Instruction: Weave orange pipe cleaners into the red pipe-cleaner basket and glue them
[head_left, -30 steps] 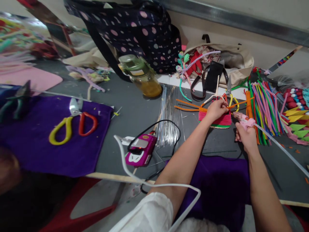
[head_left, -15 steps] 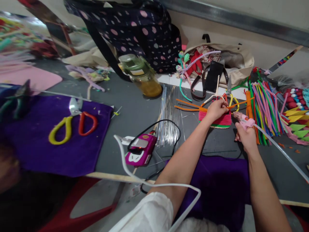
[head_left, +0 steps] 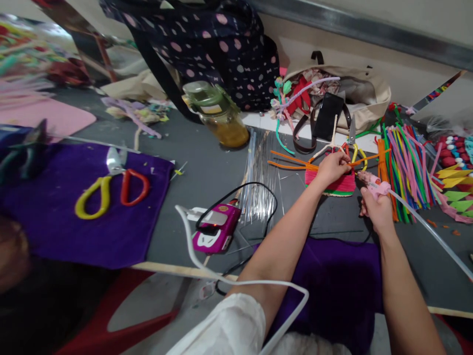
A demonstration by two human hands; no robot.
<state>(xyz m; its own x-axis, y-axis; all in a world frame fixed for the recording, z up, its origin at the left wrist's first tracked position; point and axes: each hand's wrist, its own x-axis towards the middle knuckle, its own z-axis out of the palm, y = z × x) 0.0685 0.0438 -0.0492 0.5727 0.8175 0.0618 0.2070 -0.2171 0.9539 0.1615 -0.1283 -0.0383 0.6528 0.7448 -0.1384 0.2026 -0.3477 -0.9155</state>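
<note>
My left hand (head_left: 334,168) rests over a pinkish-red and green block-like craft piece (head_left: 328,183), its fingers pinching at an orange pipe cleaner (head_left: 364,160). More orange strands (head_left: 290,162) stick out to the left of that hand. My right hand (head_left: 377,209) is closed around a pink glue gun (head_left: 371,183), with a long clear glue stick (head_left: 424,224) running out of its back. The gun's nozzle end points at the right side of the craft piece; whether they touch I cannot tell. Behind the piece stand yellow-and-red-handled scissors (head_left: 356,154).
Bundled coloured pipe cleaners (head_left: 408,170) lie at right. Thin wires (head_left: 260,182), a magenta power bank (head_left: 217,229) with cables and a green-lidded bottle (head_left: 218,116) are left of my arms. Farther left, large scissors (head_left: 118,170) lie on purple cloth (head_left: 111,236). A person sits at the left edge.
The whole view has shifted very slightly. Both hands keep the same places at the craft piece, and nothing has been let go or picked up.
</note>
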